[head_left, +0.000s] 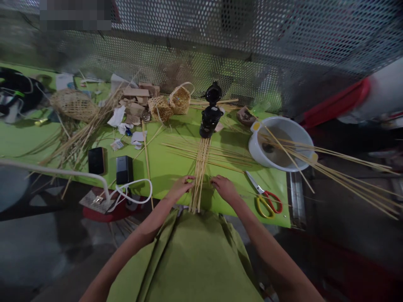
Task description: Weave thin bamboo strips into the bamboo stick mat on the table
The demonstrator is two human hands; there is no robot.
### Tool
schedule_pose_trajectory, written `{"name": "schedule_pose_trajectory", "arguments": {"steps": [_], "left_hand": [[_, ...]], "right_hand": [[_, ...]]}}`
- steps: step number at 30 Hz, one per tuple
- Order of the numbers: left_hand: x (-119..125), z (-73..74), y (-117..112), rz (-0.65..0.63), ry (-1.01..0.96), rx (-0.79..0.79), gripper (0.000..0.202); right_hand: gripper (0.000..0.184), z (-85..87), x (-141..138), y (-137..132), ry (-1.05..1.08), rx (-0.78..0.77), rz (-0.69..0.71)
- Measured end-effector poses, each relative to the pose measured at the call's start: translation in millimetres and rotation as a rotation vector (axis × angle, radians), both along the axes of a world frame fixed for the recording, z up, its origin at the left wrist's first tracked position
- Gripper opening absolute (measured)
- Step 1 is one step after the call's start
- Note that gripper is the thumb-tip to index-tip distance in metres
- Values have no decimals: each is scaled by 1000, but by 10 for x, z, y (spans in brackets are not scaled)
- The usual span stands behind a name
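A bundle of lengthwise bamboo strips runs from a black lidded bottle toward my body. The bottle stands on the strips' far ends with its lid tipped back. Several crosswise bamboo strips cross the bundle. At the bundle's left edge, my left hand has its fingers drawn together. My right hand is a little to the right of the bundle, fingers curled in a pinch. Whatever thin piece may be between the fingers of either hand is too small to make out.
Scissors with red and yellow handles lie right of my right hand. Wet strips jut from a white bucket past the table's right edge. Left are a phone, a power bank, a white cable and small woven baskets.
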State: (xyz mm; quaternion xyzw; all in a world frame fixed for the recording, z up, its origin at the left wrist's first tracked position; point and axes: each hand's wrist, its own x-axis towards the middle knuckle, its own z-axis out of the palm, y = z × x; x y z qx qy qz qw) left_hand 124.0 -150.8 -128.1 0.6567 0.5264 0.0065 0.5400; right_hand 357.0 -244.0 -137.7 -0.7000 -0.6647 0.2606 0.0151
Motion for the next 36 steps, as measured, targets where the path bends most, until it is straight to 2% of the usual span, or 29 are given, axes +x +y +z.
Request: {"name": "schedule_pose_trajectory", "arguments": {"steps": [4, 8, 14, 17, 21, 25, 28, 33, 36], "left_hand": [[47, -20, 16, -30, 43, 10, 25], [63, 21, 90, -28, 116, 73, 28], [190, 14, 191, 172, 109, 123, 24], [267, -13, 219, 250, 39, 116, 21], [341, -30, 245, 258, -28, 112, 28], [350, -35, 179, 252, -88, 141, 47], [323, -37, 41, 146, -32, 220, 54], [302, 20, -136, -268, 106, 473, 35], [334, 71, -123, -414, 205, 581, 33]], "right_hand": [[20, 38, -6, 32, 45, 9, -18], [20, 92, -36, 55, 27, 36, -36], [27, 98, -204, 133, 67, 239, -47], [25, 44, -332, 229, 131, 270, -66], [21, -27, -438, 341, 110, 261, -112], [20, -74, -445, 366, 107, 267, -166], [20, -110, -433, 352, 162, 286, -216], [19, -160, -435, 352, 247, 291, -277], [18, -164, -446, 366, 255, 296, -294]]}}
